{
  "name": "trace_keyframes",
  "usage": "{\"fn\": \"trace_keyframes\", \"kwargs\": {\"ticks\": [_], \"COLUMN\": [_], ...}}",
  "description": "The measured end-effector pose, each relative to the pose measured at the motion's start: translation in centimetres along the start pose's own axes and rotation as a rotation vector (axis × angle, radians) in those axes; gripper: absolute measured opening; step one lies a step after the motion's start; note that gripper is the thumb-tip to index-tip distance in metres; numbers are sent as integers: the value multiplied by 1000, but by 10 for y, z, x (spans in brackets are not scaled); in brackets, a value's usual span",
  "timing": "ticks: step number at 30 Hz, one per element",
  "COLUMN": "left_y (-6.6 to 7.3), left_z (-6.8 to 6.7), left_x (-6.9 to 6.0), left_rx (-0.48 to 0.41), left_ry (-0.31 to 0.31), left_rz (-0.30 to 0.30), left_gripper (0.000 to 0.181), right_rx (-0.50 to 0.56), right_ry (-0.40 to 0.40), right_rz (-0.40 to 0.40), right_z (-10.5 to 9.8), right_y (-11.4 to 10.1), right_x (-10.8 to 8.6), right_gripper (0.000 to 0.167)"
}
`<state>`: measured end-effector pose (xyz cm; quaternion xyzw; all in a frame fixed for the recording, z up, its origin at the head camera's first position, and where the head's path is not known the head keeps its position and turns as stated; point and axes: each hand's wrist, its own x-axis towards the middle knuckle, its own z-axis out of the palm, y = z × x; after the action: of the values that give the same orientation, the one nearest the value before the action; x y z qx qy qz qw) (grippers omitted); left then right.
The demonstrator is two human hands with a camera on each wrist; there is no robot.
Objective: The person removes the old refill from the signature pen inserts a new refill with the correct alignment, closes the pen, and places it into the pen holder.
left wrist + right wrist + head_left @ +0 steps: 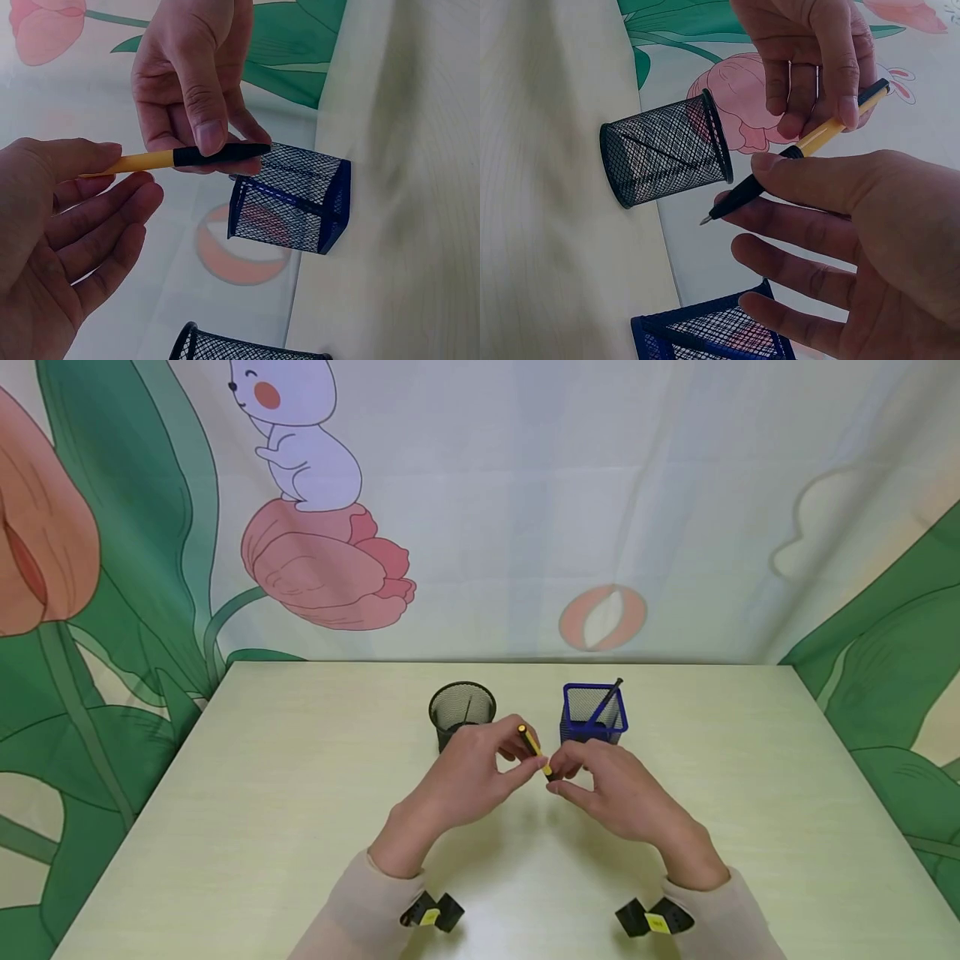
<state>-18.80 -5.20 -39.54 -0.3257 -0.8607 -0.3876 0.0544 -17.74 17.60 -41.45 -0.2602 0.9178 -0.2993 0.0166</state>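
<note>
A yellow and black ballpoint pen point(529, 741) is held between both hands above the table. My left hand point(472, 777) pinches the yellow barrel between thumb and fingers, near the black end. Lower down, my right hand point(618, 789) pinches the black grip with thumb and index finger. In the right wrist view the metal point of the pen point(742, 193) shows, and the other right fingers spread out below it. Behind the left hand stands a round black mesh pen holder point(667, 150). A square blue mesh pen holder point(564, 727) is just behind the right hand.
A dark pen point(611, 692) leans in the blue holder, its end above the rim. Something thin and dark slants inside the round holder, its kind unclear. The pale table point(262, 802) ends at a printed curtain point(480, 527) behind the holders.
</note>
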Motion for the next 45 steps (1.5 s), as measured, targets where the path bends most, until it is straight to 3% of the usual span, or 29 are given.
{"fn": "trace_keyframes", "kwargs": {"ticks": [14, 19, 28, 36, 45], "left_y": [-1, -3, -5, -8, -10], "left_z": [-6, -8, -9, -9, -10], "left_x": [0, 0, -1, 0, -1], "left_rx": [-44, -42, -34, -16, -7], "left_ry": [57, 67, 82, 66, 39], "left_rz": [4, -6, 15, 6, -30], "left_gripper": [20, 26, 21, 14, 11], "right_rx": [19, -1, -21, 8, 7], "right_ry": [-33, -24, -7, 11, 49], "right_rz": [39, 27, 12, 37, 14], "right_z": [-2, -3, -4, -8, -9], "right_y": [-1, 0, 2, 6, 10], "right_x": [0, 0, 0, -3, -5], "right_gripper": [10, 10, 10, 12, 14]}}
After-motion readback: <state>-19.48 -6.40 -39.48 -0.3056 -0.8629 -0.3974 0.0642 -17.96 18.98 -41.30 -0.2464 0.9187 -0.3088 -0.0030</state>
